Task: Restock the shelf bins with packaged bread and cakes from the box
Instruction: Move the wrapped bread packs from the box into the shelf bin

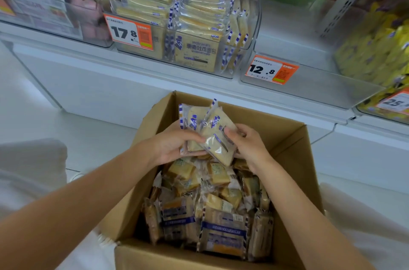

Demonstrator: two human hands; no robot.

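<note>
- Above the open brown cardboard box on the floor, a small stack of clear, blue-striped packets of sliced bread is held up.
- The left grip curls round the stack's left side; the right grip pinches its right side.
- The step looks like gathering packets. The next move calls for lifting them into the clear plastic shelf bin of matching bread.

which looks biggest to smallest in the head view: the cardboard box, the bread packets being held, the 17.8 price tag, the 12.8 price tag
1. cardboard box
2. held bread packets
3. 17.8 price tag and 12.8 price tag: they look about alike, so unranked; both sit farther from the camera.
</note>
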